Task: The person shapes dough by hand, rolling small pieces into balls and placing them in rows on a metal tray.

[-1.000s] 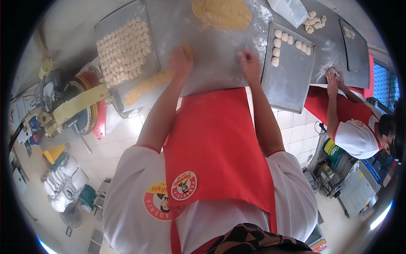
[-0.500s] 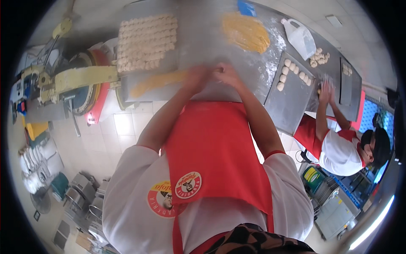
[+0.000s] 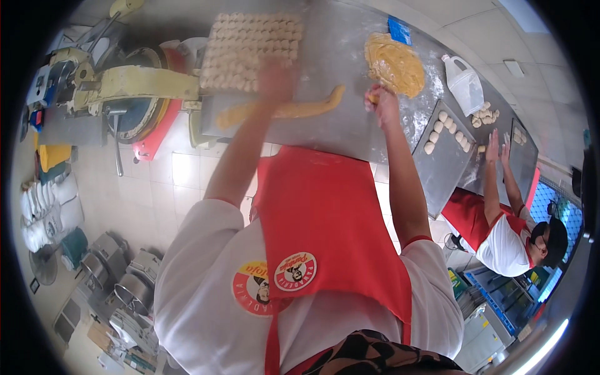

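Note:
My left hand, smeared by motion, is raised over the near edge of the tray of dough balls, just above a long rope of yellow dough lying on the steel table. Its fingers are unclear. My right hand, at the right of the rope's curved end, has its fingers closed around a small lump of yellow dough. Just beyond it sits a large flattened mass of yellow dough with flour around it.
A machine stands left. At right are a half-filled tray, a white jug, pale dough pieces and a co-worker with both hands at the table. A blue plastic piece lies behind the yellow mass.
My hands, together half a second ago, are now apart: the left moved left and away from me, the right moved right with dough in its fingers. The view has shifted.

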### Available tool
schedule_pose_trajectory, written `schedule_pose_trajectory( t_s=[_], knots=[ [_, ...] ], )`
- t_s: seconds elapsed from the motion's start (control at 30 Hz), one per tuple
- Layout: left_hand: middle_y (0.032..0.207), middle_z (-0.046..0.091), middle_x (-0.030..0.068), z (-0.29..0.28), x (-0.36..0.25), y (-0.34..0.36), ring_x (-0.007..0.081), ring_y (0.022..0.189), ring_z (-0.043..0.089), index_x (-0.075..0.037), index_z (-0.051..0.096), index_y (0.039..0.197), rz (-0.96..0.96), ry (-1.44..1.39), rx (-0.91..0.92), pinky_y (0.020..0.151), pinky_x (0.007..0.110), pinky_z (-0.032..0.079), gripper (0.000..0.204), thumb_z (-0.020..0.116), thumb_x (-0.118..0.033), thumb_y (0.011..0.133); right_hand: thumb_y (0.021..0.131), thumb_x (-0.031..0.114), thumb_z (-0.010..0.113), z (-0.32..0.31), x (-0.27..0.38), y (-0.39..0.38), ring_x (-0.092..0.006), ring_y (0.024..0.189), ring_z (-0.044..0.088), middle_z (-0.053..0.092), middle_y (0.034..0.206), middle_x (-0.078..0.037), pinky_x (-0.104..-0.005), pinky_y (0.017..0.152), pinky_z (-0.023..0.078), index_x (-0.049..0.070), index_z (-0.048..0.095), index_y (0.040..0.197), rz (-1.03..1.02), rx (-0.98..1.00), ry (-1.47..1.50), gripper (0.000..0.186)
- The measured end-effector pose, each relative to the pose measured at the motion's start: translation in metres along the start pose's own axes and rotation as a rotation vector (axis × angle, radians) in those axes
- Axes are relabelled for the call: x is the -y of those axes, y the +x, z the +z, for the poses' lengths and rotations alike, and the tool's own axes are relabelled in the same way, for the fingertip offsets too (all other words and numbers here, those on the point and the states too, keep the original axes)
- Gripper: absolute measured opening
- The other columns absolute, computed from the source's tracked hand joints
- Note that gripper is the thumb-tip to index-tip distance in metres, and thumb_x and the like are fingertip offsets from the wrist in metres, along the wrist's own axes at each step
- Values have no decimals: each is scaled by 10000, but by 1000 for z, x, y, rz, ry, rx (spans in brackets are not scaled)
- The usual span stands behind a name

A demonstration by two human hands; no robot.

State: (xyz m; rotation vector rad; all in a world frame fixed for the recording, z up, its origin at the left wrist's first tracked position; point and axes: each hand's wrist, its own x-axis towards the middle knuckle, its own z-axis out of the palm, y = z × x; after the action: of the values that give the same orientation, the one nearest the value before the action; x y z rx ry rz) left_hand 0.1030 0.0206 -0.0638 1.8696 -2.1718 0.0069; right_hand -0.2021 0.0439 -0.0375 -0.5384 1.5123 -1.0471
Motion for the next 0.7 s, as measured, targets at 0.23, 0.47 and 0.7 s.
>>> schedule_pose_trajectory(
  t_s=[0.23, 0.47, 0.7],
  knots=[
    [1184, 669, 112, 19, 110, 19, 280, 1090, 672, -94, 660, 1188, -298, -128, 48, 885, 468, 545, 276, 692, -228, 949, 917, 274, 715, -40, -51, -44, -140, 767, 622, 647, 888, -46, -297, 572, 476, 47, 679, 1055, 150, 163, -239, 268],
    [1034, 694, 63, -23, -77, -16, 191, 898, 718, -52, 603, 1220, -648, -1817, 499, 826, 294, 607, 245, 645, -33, 979, 941, 277, 764, 20, -2, -89, -102, 835, 641, 727, 954, -69, -290, 692, 527, 19, 718, 1102, -359, 214, -366, 308],
    [1062, 720, 48, -33, -140, -14, 138, 900, 714, -62, 619, 1211, -735, -1986, 629, 797, 292, 619, 243, 696, -141, 995, 906, 156, 805, 12, 35, -92, -100, 825, 631, 732, 959, -62, -265, 778, 527, -8, 711, 1067, -349, 83, -310, 248]
  ],
)
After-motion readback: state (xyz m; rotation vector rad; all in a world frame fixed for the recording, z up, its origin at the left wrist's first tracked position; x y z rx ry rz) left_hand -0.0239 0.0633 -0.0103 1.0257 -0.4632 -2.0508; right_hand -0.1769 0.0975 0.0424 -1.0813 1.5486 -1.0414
